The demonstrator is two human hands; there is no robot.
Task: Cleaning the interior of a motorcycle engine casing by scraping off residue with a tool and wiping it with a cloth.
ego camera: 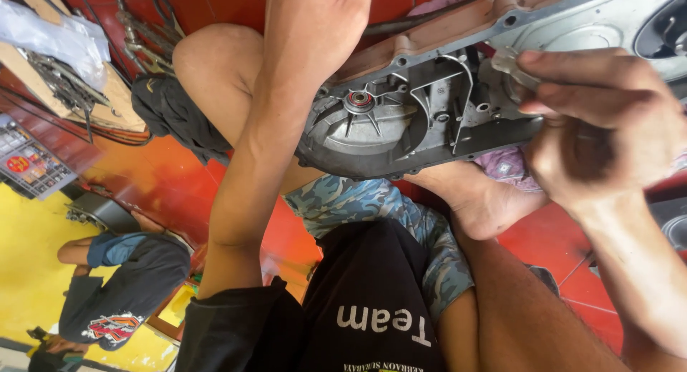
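A grey cast-metal engine cover with inner ribs, a small bearing and a brownish outer rim rests across my lap and foot. My right hand is at its right part, thumb and fingers pinched on a small flat metal piece held against the cover's inside. My left arm reaches up past the cover's left end. My left hand lies by the rim, its fingers cut off by the frame's top, so its grip is hidden.
Pliers and other hand tools lie on the red tiled floor at upper left, beside a clear plastic bag on a board. Another person in dark clothes crouches at lower left on a yellow floor.
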